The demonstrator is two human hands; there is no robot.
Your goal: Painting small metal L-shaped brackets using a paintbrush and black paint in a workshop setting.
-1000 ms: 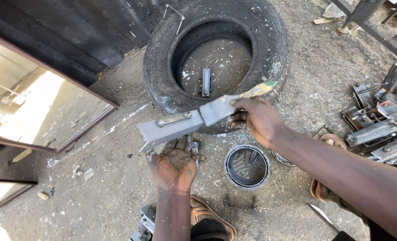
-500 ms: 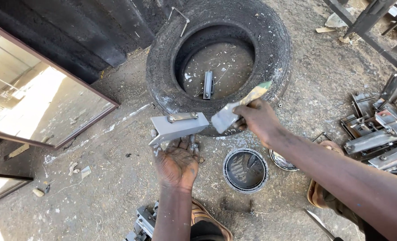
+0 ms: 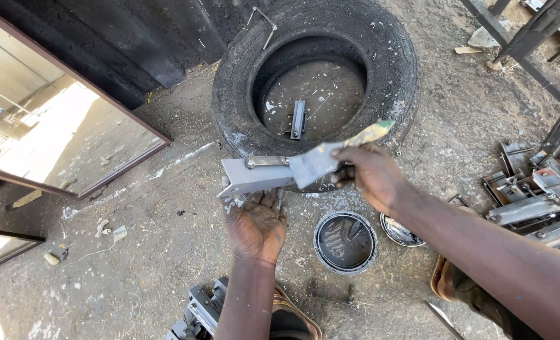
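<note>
View from above onto a dirt ground (image 3: 135,264). A large framed glass panel (image 3: 47,132) lies at the left edge, reflecting sky. A worn black tyre (image 3: 229,107) lies flat at top centre, flecked with pale paste; a short grey metal piece (image 3: 298,119) rests on the ground inside its ring. A heap of grey metal brackets (image 3: 531,201) lies at the right edge, well apart from the tyre. A round open tin (image 3: 345,242) holding dark grey paste stands on the ground just below the hands, with its lid (image 3: 399,232) just beside it on the right.

The left hand (image 3: 256,226) reaches up from below, back of the hand upward, fingers (image 3: 278,200) curled under a grey angled metal bracket (image 3: 254,176) and supporting it from beneath, in front of the tyre's near wall. The bracket is held roughly level and carries a small handle-like fitting on top. The right hand (image 3: 368,176) comes in from the right, fingers (image 3: 341,179) closed around the handle of a flat scraper (image 3: 321,160); the wide blade, smeared grey, lies against the bracket's right end. The scraper's handle tip shows yellow and green above the knuckles.
</note>
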